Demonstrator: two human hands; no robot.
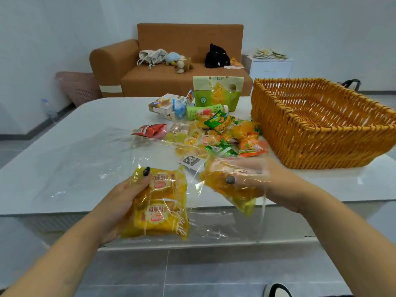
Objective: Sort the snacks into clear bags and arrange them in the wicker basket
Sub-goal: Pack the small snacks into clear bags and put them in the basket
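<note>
My left hand (126, 202) grips a clear bag (205, 224) that holds two yellow bread packets (159, 202), at the table's near edge. My right hand (276, 185) is inside the bag's open end and grips another yellow packet (233, 189). A heap of loose snacks (216, 131) lies mid-table: jelly cups, green and orange packets, a red pouch (150, 130). The empty wicker basket (317, 133) stands at the right. More clear bags (85, 163) lie flat on the left.
The white table (342, 181) carries a green pouch (217, 93), a bottle (203, 111) and small boxes (164, 106) at its far side. Behind stand a brown sofa (171, 78), a pink bin (77, 86) and a white cabinet (270, 68).
</note>
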